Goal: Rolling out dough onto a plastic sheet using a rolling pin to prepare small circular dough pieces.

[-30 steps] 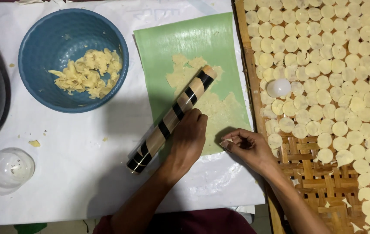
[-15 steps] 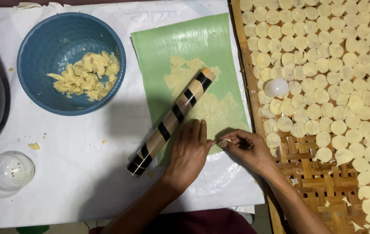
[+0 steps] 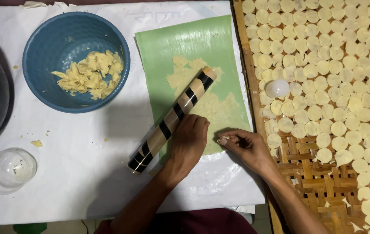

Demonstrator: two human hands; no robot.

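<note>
No packages, labels, signs or screens show anywhere here, on the table or beside it.

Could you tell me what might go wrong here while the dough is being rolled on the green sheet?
The striped rolling pin lies diagonally under only the left hand, so it might roll unevenly. The thin yellow dough looks ragged and could tear further. The right hand pinches the green sheet at its edge, which may crease.
</note>
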